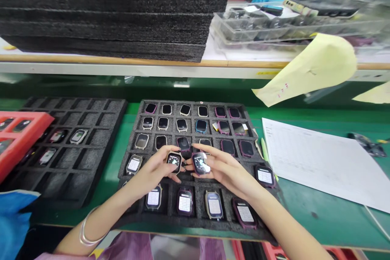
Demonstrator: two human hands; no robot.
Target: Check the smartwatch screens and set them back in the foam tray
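Observation:
My left hand (163,166) is closed on a light-framed smartwatch (174,161), its thumb resting on the lit screen. Beside it, my right hand (217,162) grips a purple-framed smartwatch (199,163), whose screen shows a dial. Both watches are held close together over a dark foam tray (195,185). Rows of strapless watches fill many of its pockets. The upper rows have dark screens, while a watch (185,202) in the front row shows a white list. My hands and forearms hide some of the pockets.
Left of the tray lies another foam tray (105,150) with a few watches, overlapped by a red tray (30,130). Printed sheets (323,162) and a green pen (264,150) lie right. A shelf above bears stacked black foam (106,12) and clear plastic trays (258,28); yellow paper (317,65) hangs down.

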